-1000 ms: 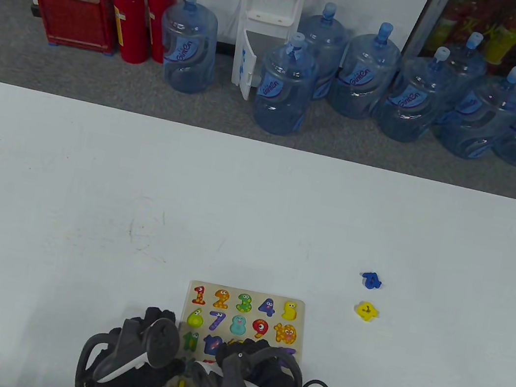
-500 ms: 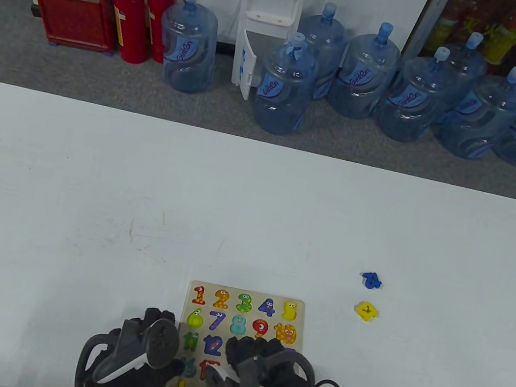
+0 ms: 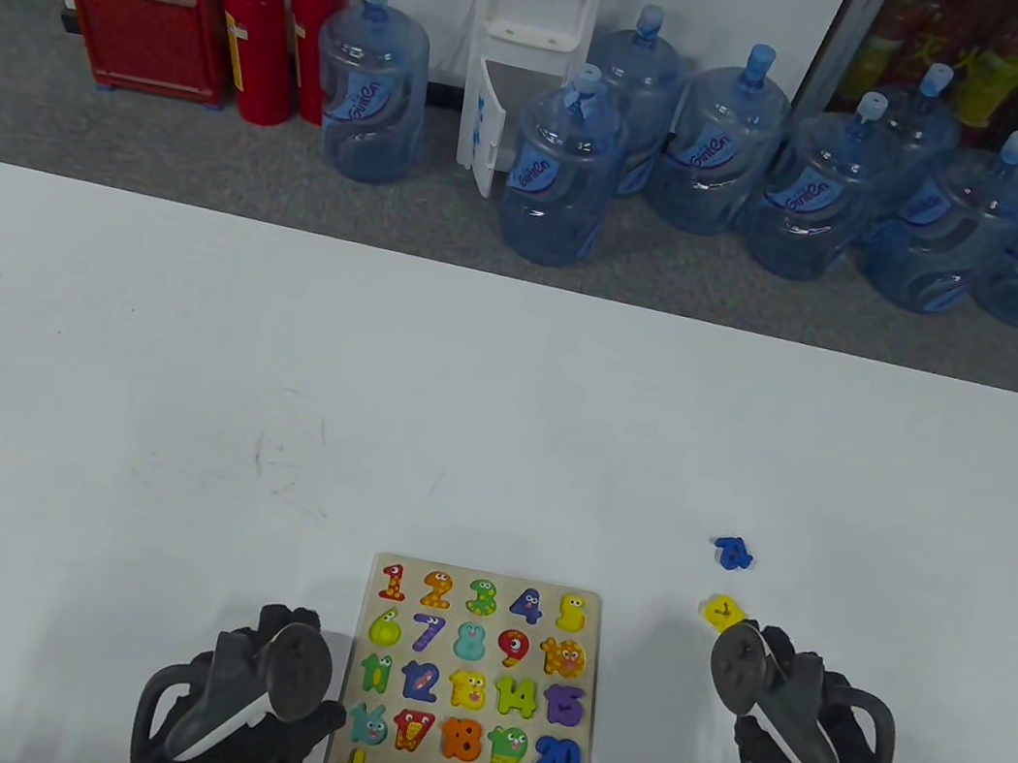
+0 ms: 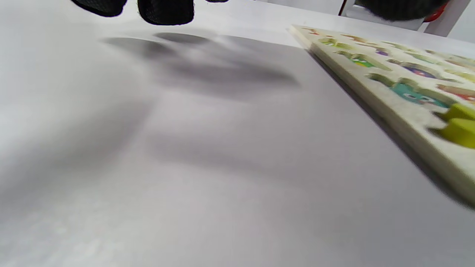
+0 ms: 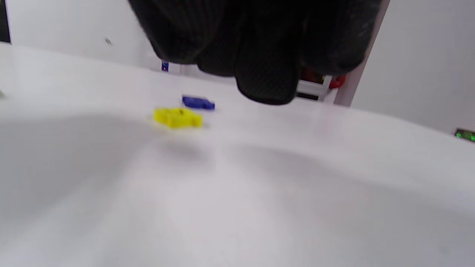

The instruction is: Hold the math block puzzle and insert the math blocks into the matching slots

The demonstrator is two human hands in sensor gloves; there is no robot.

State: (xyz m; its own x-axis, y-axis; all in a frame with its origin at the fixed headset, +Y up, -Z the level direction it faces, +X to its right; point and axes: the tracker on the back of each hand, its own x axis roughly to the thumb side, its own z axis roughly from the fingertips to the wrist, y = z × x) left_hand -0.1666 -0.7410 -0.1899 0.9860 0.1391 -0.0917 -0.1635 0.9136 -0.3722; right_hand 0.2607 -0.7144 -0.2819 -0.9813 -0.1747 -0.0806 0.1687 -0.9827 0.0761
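Observation:
The wooden number puzzle board (image 3: 603,659) lies flat near the table's front edge, with coloured numbers and signs in its rows. It also shows at the right of the left wrist view (image 4: 389,107). My left hand (image 3: 293,658) is just left of the board; its fingertips (image 4: 167,11) hang above bare table, holding nothing. A loose yellow block (image 3: 722,612) and a loose blue block (image 3: 733,553) lie right of the board. My right hand (image 3: 764,663) hovers just in front of the yellow block (image 5: 177,117), empty, with the blue block (image 5: 198,102) beyond.
The white table (image 3: 171,401) stretches far and left of the board. Beyond its far edge on the floor stand water bottles (image 3: 561,169), a dispenser (image 3: 531,31) and fire extinguishers (image 3: 255,36).
My right hand has left the board's lower rows and moved right to the yellow block. The lower rows now show. My left hand has slid slightly left, off the board's edge.

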